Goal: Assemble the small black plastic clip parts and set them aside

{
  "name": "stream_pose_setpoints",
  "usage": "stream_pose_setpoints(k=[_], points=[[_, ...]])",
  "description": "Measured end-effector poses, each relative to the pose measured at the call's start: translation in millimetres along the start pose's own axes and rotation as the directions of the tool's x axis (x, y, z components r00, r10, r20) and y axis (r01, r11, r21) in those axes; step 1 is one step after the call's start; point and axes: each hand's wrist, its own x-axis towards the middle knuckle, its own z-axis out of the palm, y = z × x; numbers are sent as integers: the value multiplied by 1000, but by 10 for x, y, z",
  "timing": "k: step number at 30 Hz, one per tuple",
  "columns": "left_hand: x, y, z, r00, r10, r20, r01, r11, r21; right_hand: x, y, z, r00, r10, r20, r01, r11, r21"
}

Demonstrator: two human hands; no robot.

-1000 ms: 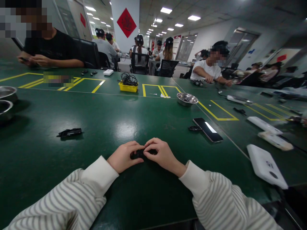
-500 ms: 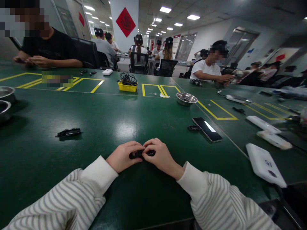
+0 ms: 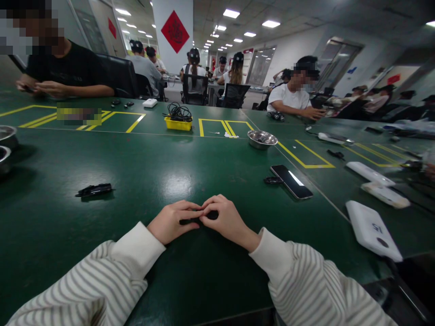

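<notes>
Between my two hands, low over the green table, is a small dark black piece [image 3: 189,222], mostly covered by fingers, so its kind is unclear. My left hand [image 3: 169,222] closes its fingers and thumb around the left end. With thumb and forefinger, my right hand [image 3: 227,219] pinches the other end, and the fingertips of both hands meet in the middle. A glossy black clip-like part [image 3: 95,190] lies on the table to the left. Off to the right, another small black part [image 3: 273,180] touches a phone [image 3: 292,182].
Beyond my hands stand a metal bowl [image 3: 261,145] and a yellow bin [image 3: 178,124] of black cables. White power-bank-like devices [image 3: 370,231] lie along the right. More metal bowls [image 3: 7,141] sit at the left edge. Across the table, people [image 3: 292,97] are seated.
My left fingers have straightened and now cover more of the black piece. The right hand keeps its pinch. The whole view has shifted slightly.
</notes>
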Motion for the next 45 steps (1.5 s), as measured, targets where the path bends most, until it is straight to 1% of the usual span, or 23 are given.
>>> stream_pose_setpoints(k=[2,5,7,9,11,13,15,17,19,21,23,25,27,30,32,34,35,38,45], points=[[5,-7,3,1000,5,-13,-5,1000,11,35,46,-71,999,21,-46,-20,1000,13],[0,-16,14,1000,15,-26,-15,1000,18,87,169,-156,982,128,-139,-130,992,-3],[-10,-21,24,999,19,-35,-19,1000,19,108,255,-171,973,185,-139,-192,981,-39],[-18,-24,32,999,15,-41,-14,1000,24,115,311,-159,974,199,-109,-209,974,-89],[-16,-25,36,999,12,-41,-11,999,31,117,324,-148,979,185,-88,-197,969,-149],[-7,-25,34,999,15,-36,-14,999,34,127,298,-168,984,168,-56,-176,961,-213],[3,-25,30,999,18,-33,-17,999,33,144,249,-229,983,183,16,-171,943,-285],[8,-23,26,999,14,-32,-13,999,31,160,197,-319,963,244,114,-190,916,-354],[7,-21,24,1000,13,-29,-13,999,31,164,161,-409,928,319,193,-221,888,-404],[7,-17,22,999,17,-28,-16,999,30,152,153,-476,899,370,233,-243,866,-437],[10,-13,19,999,18,-35,-17,999,32,128,170,-510,887,384,255,-249,864,-437],[15,-9,15,999,19,-44,-17,999,38,104,194,-510,895,356,269,-247,898,-365],[15,-6,9,999,27,-46,-25,999,42,85,201,-478,925,285,250,-234,948,-214],[8,-3,2,998,44,-44,-42,998,43,68,152,-370,978,155,139,-157,988,4],[5,-1,2,998,46,-40,-44,998,42,55,95,-269,994,64,86,-69,995,67],[6,3,4,999,35,-35,-34,999,34,36,48,-167,997,-5,75,-2,996,87],[8,5,6,999,25,-32,-24,999,30,26,33,-122,997,-19,71,12,996,90],[19,14,6,1000,-4,-27,5,1000,22,0,30,-32,999,-9,53,4,996,91],[27,28,-3,1000,-20,-19,20,1000,14,-8,63,-18,999,-11,44,7,996,86]])
